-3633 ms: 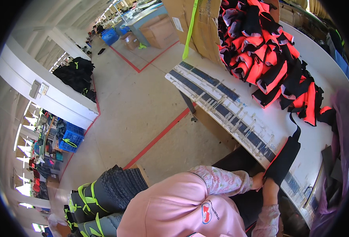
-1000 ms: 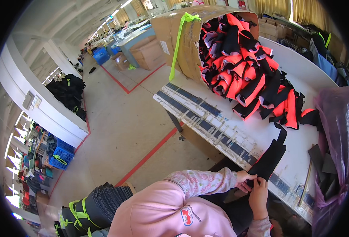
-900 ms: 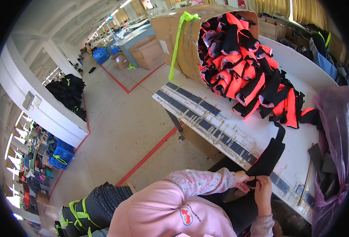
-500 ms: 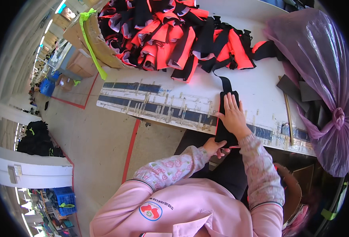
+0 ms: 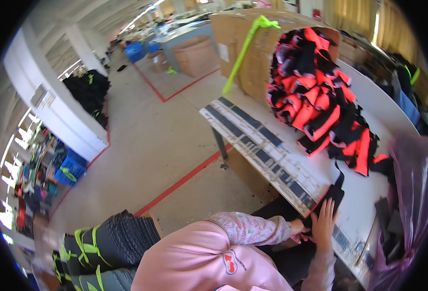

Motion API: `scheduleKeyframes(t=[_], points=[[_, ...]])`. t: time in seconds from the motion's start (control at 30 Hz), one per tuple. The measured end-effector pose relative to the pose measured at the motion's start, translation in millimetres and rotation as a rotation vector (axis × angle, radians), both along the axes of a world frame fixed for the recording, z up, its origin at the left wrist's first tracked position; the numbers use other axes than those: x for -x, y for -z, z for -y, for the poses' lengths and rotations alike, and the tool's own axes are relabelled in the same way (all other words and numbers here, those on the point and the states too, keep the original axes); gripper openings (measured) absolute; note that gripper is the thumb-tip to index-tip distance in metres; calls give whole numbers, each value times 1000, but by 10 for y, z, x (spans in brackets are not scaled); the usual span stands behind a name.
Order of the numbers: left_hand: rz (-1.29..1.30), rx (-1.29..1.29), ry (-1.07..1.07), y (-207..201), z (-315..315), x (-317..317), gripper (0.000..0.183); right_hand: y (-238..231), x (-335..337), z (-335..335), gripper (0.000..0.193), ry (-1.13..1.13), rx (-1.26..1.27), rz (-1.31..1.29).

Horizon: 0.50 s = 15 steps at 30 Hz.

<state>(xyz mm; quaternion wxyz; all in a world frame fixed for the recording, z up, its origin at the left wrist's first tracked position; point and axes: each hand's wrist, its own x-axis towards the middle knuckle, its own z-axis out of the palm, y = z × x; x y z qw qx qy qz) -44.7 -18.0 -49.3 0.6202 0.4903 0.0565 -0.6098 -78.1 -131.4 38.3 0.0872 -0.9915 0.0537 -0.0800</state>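
Black padded-looking fabric strip (image 5: 334, 194), just one, at the edge of the white table (image 5: 364, 206), lower right. Right hand (image 5: 324, 224) rests on it, fingers stretched, slightly apart; left hand (image 5: 299, 230) is at its near end, can't tell if pinching. Upper right: one cardboard box (image 5: 248, 58), crumpled black-and-coral pieces (image 5: 316, 99), too many to count.

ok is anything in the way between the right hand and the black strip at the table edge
Nothing visible is: the right hand lies on the strip, fingers extended, with the left hand at its near end.
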Motion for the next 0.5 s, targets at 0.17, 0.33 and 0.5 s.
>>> scheduleKeyframes(t=[0.17, 0.33, 0.5], points=[[98, -73, 34, -48, -15, -23, 31, -213, 842, -342, 52, -47, 47, -88], [102, -88, 174, -81, 102, 107, 31, -90, 906, -268, 24, 157, 16, 153], [25, 620, 177, -859, -152, 8, 40, 142, 878, 68, 20, 369, -727, 561]])
